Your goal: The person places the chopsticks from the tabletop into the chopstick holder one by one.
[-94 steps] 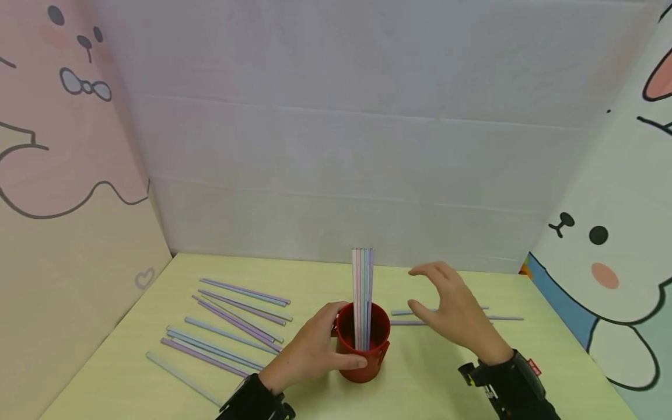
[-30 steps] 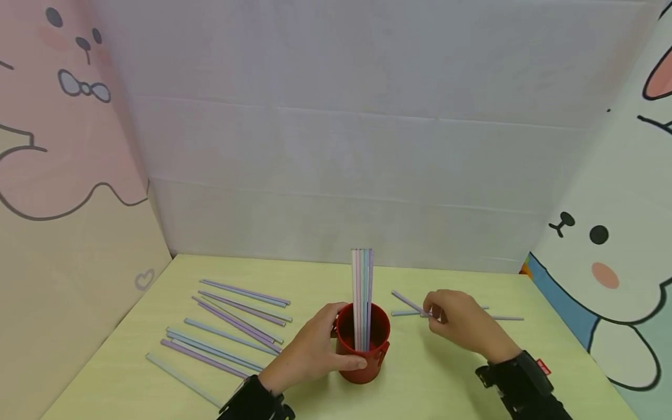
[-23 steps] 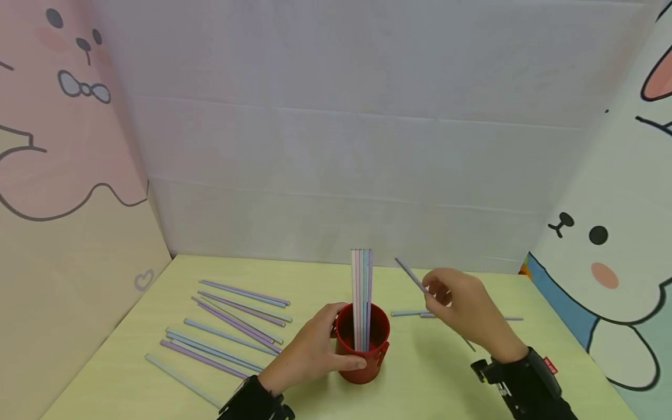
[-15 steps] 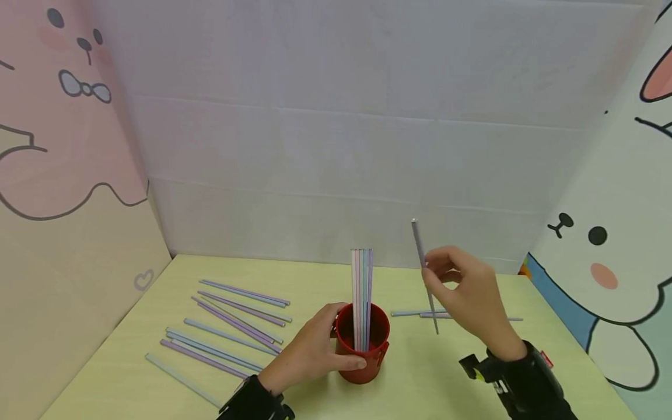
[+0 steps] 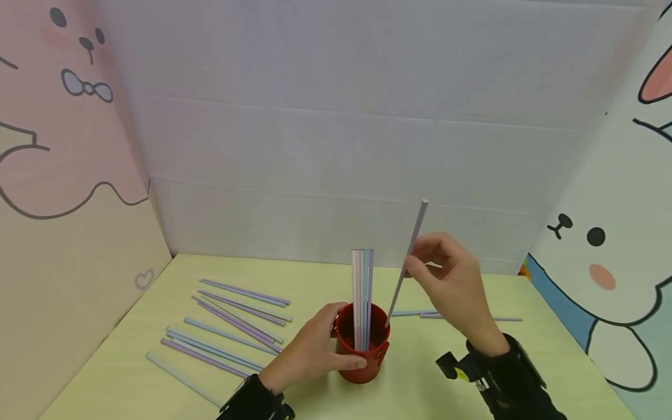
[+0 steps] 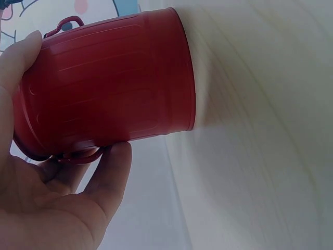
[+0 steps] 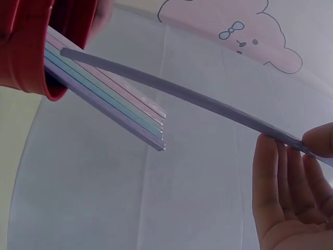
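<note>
A white backdrop [image 5: 294, 151] with horizontal creases rises behind the pale yellow, wood-grained rectangular desk [image 5: 315, 280]. Printed walls flank it — at left a beige one [image 5: 63, 280] with a pink cartoon animal [image 5: 73, 140], at right a blue one [image 5: 572, 321] with a white cartoon animal [image 5: 604, 186]. The light is soft — shadows look faint.

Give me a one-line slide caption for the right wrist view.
The right hand pinches a purple stick, its free end near a red cup holding a pastel bundle.
</note>
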{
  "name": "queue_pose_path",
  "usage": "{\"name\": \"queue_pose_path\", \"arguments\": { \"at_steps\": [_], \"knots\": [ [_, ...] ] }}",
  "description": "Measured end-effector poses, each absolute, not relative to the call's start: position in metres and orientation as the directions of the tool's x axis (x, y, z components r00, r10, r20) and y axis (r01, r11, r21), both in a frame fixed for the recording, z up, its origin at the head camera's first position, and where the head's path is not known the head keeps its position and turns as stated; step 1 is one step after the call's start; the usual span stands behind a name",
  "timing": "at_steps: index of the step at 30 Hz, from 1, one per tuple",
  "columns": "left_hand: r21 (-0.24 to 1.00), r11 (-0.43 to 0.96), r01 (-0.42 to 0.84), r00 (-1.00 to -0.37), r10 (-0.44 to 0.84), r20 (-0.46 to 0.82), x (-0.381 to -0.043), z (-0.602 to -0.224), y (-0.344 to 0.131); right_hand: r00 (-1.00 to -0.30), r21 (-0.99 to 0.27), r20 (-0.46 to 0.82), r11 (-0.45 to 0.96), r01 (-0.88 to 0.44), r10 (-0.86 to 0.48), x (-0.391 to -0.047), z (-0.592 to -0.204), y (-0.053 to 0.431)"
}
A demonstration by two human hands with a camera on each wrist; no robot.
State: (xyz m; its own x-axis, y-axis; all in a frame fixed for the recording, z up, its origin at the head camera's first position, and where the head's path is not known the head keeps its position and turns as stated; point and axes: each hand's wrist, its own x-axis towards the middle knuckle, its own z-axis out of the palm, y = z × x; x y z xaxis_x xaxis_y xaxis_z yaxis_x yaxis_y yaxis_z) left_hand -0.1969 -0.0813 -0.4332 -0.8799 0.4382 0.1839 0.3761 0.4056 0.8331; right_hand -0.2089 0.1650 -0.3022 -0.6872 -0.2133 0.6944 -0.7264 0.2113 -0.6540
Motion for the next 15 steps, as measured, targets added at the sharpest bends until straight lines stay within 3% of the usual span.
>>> {"name": "queue_pose_path", "arguments": {
  "at_steps": [15],
  "knots": [
    [0.831, 0.417, 0.368, -0.885, 0.432, 0.175, -0.197, -0.433, -0.081, -0.772, -0.732, 0.598, 0.246, -0.636, -0.217, -0.195, -0.329, 0.146]
  ]
}}
